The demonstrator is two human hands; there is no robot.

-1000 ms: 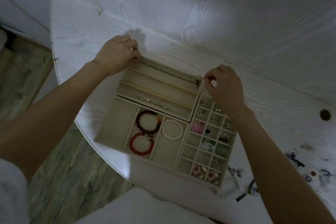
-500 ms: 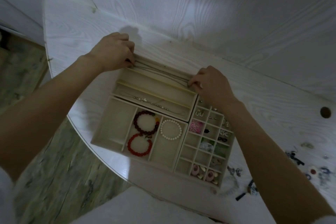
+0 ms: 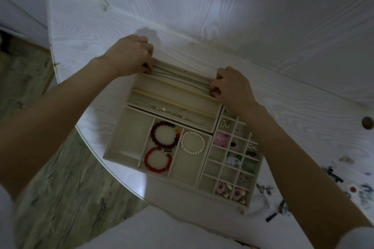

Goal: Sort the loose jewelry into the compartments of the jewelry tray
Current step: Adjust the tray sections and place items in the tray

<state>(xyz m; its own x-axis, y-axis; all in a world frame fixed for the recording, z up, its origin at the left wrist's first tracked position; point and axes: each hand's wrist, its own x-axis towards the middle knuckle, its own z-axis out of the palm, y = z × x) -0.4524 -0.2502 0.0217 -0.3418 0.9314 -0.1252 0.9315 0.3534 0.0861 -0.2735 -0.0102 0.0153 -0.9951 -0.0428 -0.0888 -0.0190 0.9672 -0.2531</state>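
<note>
Both hands at far slot of jewelry tray (image 3: 113, 152), thin chain (image 3: 180, 79) strung between them.

Left hand (image 3: 129, 54) pinches chain at slot's left end; right hand (image 3: 232, 85), fingers (image 3: 215, 89) curled, pinches right end. Beaded necklace (image 3: 170, 111) in near long slot. Dark red bracelet (image 3: 165, 135) and red bracelet (image 3: 157, 160) share one compartment; pearl bracelet (image 3: 192, 143) in the next. Loose jewelry (image 3: 332, 172) scattered on white surface (image 3: 303, 111), right.

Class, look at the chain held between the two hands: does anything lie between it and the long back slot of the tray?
Nothing visible does. The left hand and right hand pinch the ends of the thin chain, already stretched along the far slot; no other jewelry shows in that slot.
</note>
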